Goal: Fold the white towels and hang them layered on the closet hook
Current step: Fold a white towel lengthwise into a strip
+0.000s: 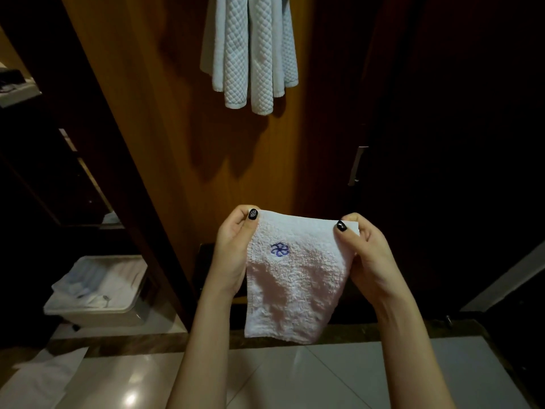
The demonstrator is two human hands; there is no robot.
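Pinching the top corners of a small white towel [295, 276], the left hand [233, 249] and right hand [364, 255] hold it up before the wooden closet panel [182, 143]. Quilted towels [250, 51] hang above. A bin [97, 290] of linens sits at the lower left.

No legible text, brand or number observed. Sole marking: a blue embroidered pinwheel-like emblem [279, 249] on the small white towel [295, 278].
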